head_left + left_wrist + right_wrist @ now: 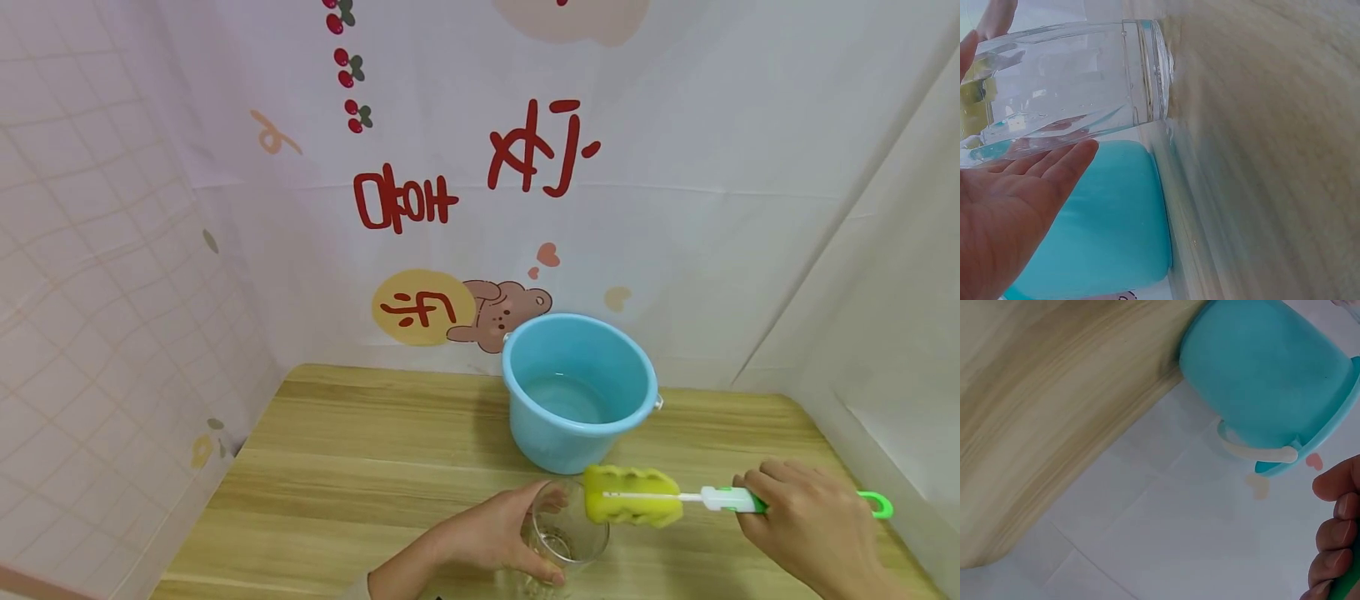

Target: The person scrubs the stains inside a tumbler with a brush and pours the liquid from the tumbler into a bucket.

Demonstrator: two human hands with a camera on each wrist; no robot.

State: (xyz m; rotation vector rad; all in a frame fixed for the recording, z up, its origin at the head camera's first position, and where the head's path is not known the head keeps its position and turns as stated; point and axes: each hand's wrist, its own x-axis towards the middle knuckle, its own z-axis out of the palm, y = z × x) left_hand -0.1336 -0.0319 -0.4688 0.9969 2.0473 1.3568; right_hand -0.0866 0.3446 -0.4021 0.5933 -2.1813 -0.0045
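Observation:
A clear drinking glass [572,542] stands on the wooden table, with my left hand [498,529] holding it round its side. In the left wrist view the base of the glass [1104,75] meets the tabletop, and its wall looks wet. My right hand [813,525] grips the green and white handle of a sponge bottle brush [645,497]. The brush lies level, its yellow sponge head overlapping the right edge of the glass mouth in the head view. Only the curled fingers [1335,534] and a bit of green handle show in the right wrist view.
Behind the glass stands a light blue bucket [551,442] with water in its bottom and a white handle [1254,452] at its side. The wooden table [360,450] ends at a printed white cloth wall [300,275] at the back, with cloth on both sides.

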